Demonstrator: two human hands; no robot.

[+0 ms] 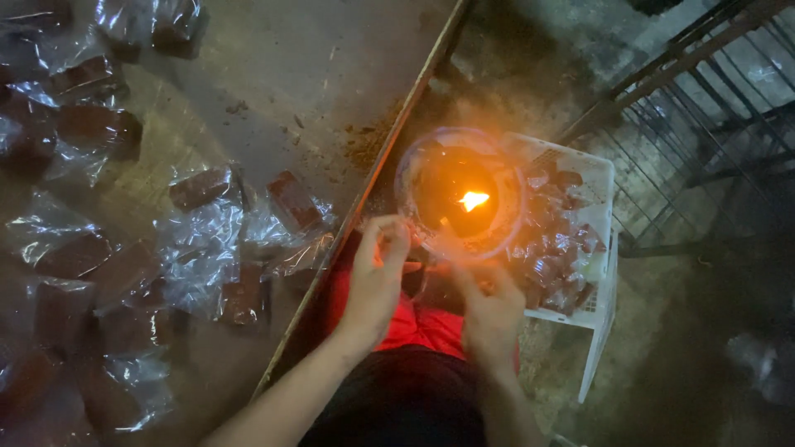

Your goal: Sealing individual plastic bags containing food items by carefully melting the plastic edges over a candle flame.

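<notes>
Left half of frame: surface (273, 74), dusty, carrying clear plastic packets (199, 240) each holding a dark brown block. About a dozen can be counted before blur and shadow blend them together; exact number cannot be told. One unwrapped-looking brown block (294, 200) lies near the surface's edge, just left of centre. A patch of brown crumbs (368, 141) sits by that edge, upper centre.

Centre: one flame (474, 199), bright orange, burning inside one round clear-rimmed bowl (414, 165).

Left hand (377, 277), lower centre, raised toward the bowl's left rim. Its fingers (389, 236) are pinched together on a thin strip of clear plastic (edge barely visible against the glow). Right hand (490, 319), just right of it, fingers curled upward at the bowl's lower rim; whether they grip the same plastic I cannot tell, as glare washes out the tips. The flame lies above and between both sets of fingers, near but apart.

Right of centre: one white slatted crate (600, 310) under and behind the bowl, filled with more wrapped blocks (too jumbled to count). Upper right: one dark metal rack (704, 99).
</notes>
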